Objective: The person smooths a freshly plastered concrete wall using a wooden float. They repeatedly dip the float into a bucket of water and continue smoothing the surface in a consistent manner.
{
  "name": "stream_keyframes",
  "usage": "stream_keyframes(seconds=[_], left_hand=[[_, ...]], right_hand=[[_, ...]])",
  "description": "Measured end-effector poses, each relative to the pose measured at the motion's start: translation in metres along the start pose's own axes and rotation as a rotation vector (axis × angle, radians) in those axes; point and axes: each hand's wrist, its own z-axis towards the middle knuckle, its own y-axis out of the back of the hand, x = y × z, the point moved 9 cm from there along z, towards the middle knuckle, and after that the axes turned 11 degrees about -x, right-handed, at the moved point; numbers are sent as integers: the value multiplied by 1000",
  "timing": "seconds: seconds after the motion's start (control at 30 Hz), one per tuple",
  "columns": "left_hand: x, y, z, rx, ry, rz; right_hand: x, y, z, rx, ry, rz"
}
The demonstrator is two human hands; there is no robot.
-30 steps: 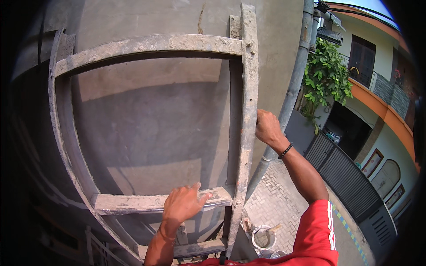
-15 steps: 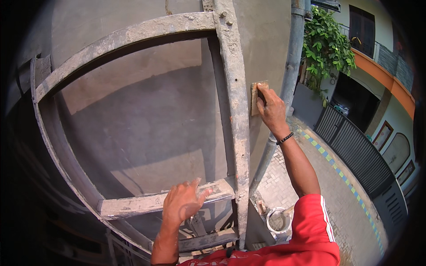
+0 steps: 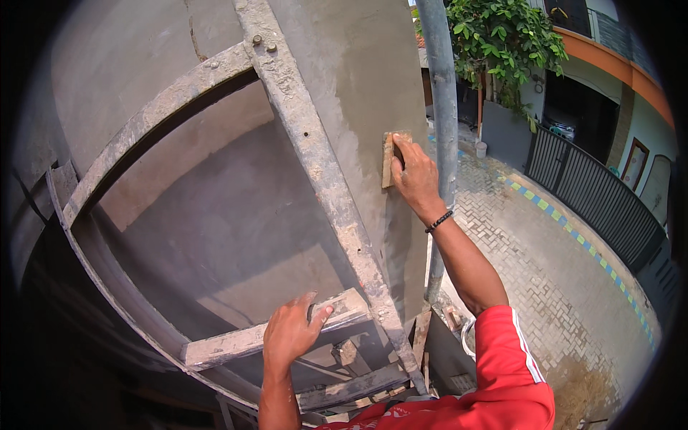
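My right hand [image 3: 417, 175] is closed around a small wooden plastering float [image 3: 389, 161], its flat face against the grey plastered wall [image 3: 365, 79]. The plaster around it shows darker and lighter patches. A dark bead bracelet [image 3: 439, 221] circles my right wrist. Lower down, my left hand [image 3: 290, 330] grips the crossbar [image 3: 229, 347] of a scaffold frame. Its fingers reach over the top and the thumb lies along the bar. Dried mortar coats the frame's slanting post [image 3: 333, 190], which stands between my two hands.
A grey vertical pipe [image 3: 443, 86] runs just right of the float. Below lies a paved lane [image 3: 516, 258]; a white bucket [image 3: 469, 337] is mostly hidden by my red sleeve. Across the lane stand a dark gate [image 3: 595, 197] and a leafy tree [image 3: 502, 43].
The view has turned, so the scaffold frame appears more tilted. My right hand and the float show farther from the post. My left hand stays on the crossbar. The bucket is now mostly covered.
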Motion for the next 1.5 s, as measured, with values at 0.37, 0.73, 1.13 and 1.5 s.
stream_keyframes(seconds=[0.37,0.73,1.13,1.5], left_hand=[[7,-8,0,16,6,4],[4,-5,1,34,66,-23],[7,-7,1,65,98,-2],[4,-2,-2,46,95,-2]], right_hand=[[-3,35,-3,-41,-73,70],[30,-30,-80,321,25,140],[52,-39,-69,303,132,94],[7,7,68,-115,124,4]])
